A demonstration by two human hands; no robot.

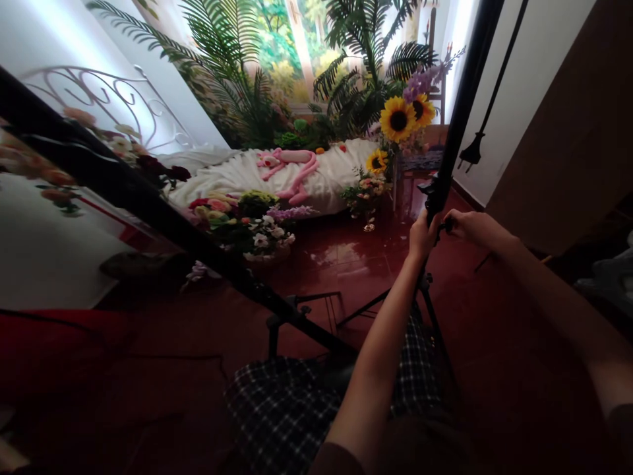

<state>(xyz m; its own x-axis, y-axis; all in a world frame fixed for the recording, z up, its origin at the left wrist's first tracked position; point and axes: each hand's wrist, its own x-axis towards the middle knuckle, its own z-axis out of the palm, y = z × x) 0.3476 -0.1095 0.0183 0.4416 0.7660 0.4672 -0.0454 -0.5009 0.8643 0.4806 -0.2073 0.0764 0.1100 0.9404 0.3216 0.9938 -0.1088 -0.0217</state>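
A black tripod light stand (457,125) rises in front of me on the right, its legs spread on the floor. My left hand (422,236) is wrapped round its pole, just below a clamp collar (434,191). Close beside it, my right hand (463,224) pinches a small dark knob (446,224) on the side of the stand. A black cable with a two-pin plug (471,152) dangles to the right of the pole, apart from both hands.
Another thick black pole (143,204) slants across the left side. Beyond it a white-draped bed (222,178) carries a pink plush toy (291,165). Flower baskets (270,247), sunflowers (398,119) and palm fronds (220,39) surround the bed. A cable (173,357) runs over the dark red floor (341,257).
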